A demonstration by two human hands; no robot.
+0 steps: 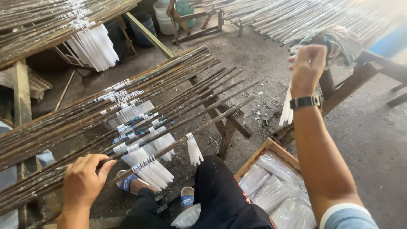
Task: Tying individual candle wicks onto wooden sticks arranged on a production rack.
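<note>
Head camera view, looking down at a seated person in dark trousers on a grey concrete floor (263, 63).

The left hand (85, 180) rests near the lower left corner of a rack of long, thin, dark wooden rods (140, 110) that slope up toward the right. Its fingers curl over the near ends of two or three rods, and the thumb lies along one rod; the grip is closed around them. Bunches of slim white candles (150, 171) hang by their wicks from the rods, just right of this hand. One small bunch of white candles (194, 150) hangs alone from the nearest rod, close to its right end.

The right hand (307, 65) is raised high at the upper right, well apart from the left, with a black wristwatch (305, 101) on the wrist. It is closed on a bunch of white candles (287, 108) that hangs down below the wrist beside the forearm.

Below the right arm, at the lower right, sits a wooden box (271, 148) filled with clear plastic packets of candles. More rod racks with hanging candles stand along the top edge.
</note>
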